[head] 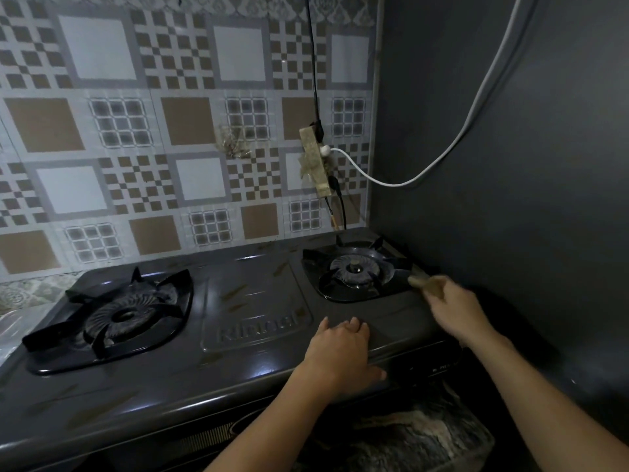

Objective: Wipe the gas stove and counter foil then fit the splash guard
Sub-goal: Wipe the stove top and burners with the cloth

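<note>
A dark two-burner gas stove (pixel 245 301) fills the middle of the view, with a left burner (pixel 119 316) and a right burner (pixel 355 269). My left hand (pixel 340 349) lies flat, fingers spread, on the stove's front right top. My right hand (pixel 452 308) is closed around a small pale, blurred object, perhaps a cloth or sponge (pixel 420 279), at the stove's right edge beside the right burner. Rusty streaks mark the stove top. No splash guard is in view.
A patterned tiled wall (pixel 170 148) stands behind the stove. A taped power strip (pixel 318 161) with black and white cables hangs above the right burner. A dark grey wall (pixel 510 165) stands close on the right. Foil-covered counter (pixel 20 301) shows at the left edge.
</note>
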`<state>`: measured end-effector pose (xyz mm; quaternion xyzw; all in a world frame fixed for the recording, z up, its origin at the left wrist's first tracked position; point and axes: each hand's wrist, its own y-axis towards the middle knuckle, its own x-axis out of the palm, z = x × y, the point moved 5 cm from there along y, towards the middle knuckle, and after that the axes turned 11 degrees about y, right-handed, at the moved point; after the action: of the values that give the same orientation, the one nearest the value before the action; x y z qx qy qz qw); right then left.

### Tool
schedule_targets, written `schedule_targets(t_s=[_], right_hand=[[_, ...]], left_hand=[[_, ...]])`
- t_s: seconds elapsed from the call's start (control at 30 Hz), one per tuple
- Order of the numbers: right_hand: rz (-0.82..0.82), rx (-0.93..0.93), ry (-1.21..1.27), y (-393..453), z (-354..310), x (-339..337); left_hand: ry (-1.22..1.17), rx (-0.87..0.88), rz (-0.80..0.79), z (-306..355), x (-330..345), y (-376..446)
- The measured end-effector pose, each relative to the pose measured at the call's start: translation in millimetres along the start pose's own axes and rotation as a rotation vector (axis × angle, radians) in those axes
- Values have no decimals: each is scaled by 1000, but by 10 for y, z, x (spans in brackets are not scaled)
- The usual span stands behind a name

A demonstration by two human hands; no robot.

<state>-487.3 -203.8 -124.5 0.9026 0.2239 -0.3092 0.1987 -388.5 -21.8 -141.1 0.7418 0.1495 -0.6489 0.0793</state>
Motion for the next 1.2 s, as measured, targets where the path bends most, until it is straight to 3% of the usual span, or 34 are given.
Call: schedule_targets(t_s=[0.07,0.23,0.33,0.43,0.53,0.6,0.77,0.87,0.93,1.03,1.2], right_hand=[[-26,-61,-87,-113,-11,182],[-119,-216,201,-541,-263,386],[-180,-69,405,-535,-188,359],[-46,53,652,-283,-109,90],[180,70,447,67,-107,-280],[222,51,311,318,-88,-405],[-126,101,67,623,141,-24],[-228,29,-120,495,185,146],[-264,-39,-104,361,153,154],[-260,14,52,343,58,-16],[72,11,192,810,-101,-306]], left_hand=[[0,-3,-6,-8,2,8],[16,-10,-19,2,7,58],[-37,-27,-23,-9,0,107],[-112,-8,-5,12,-53,215],[-141,41,7,77,-98,373],[-150,73,9,147,-101,460],[-140,99,7,229,-36,547],[-129,106,-1,214,-25,578],[-116,109,-10,217,-33,585],[-115,104,-26,217,-39,593],[-113,97,-62,234,-81,615]])
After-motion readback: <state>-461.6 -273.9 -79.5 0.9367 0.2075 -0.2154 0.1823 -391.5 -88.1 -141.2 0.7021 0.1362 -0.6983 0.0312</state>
